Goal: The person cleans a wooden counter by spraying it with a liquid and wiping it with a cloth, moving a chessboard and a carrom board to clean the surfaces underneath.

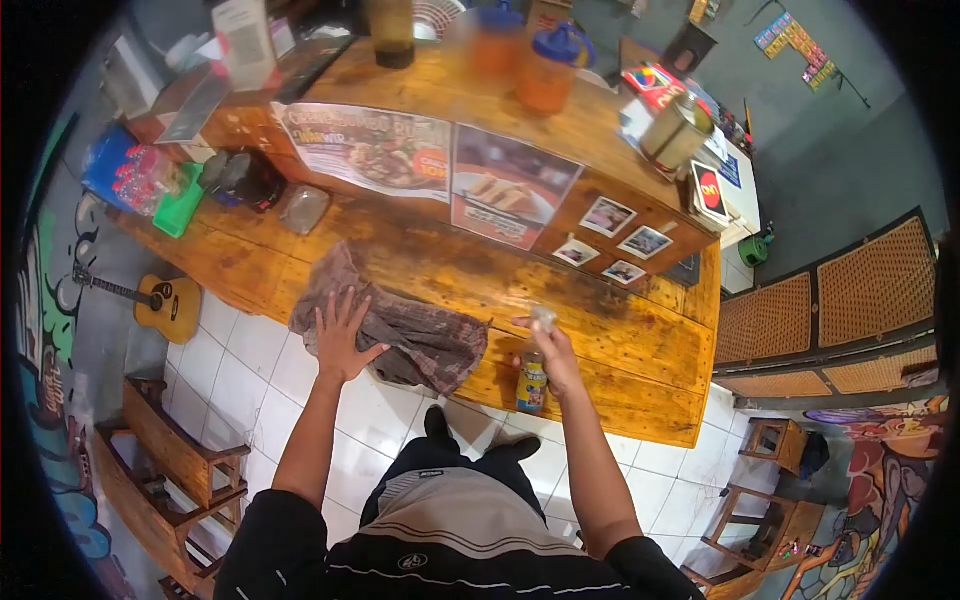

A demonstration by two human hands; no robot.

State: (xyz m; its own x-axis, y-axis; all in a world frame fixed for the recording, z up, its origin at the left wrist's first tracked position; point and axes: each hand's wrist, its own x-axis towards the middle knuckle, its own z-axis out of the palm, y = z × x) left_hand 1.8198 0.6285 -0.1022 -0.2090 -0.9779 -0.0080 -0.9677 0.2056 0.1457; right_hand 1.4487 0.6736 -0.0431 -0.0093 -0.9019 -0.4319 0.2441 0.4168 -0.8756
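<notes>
My left hand lies with fingers spread on a crumpled brown-grey cloth, which is on the wooden counter and hangs partly over its front edge. To the right, my right hand is wrapped round a spray bottle with a yellow and blue label. The bottle is upright, its pale spray head at the top by my fingers.
A raised shelf behind the counter carries a jug with a blue lid, a metal can and an Uno box. A green basket and a clear container stand at the left. A guitar and wooden benches are on the floor.
</notes>
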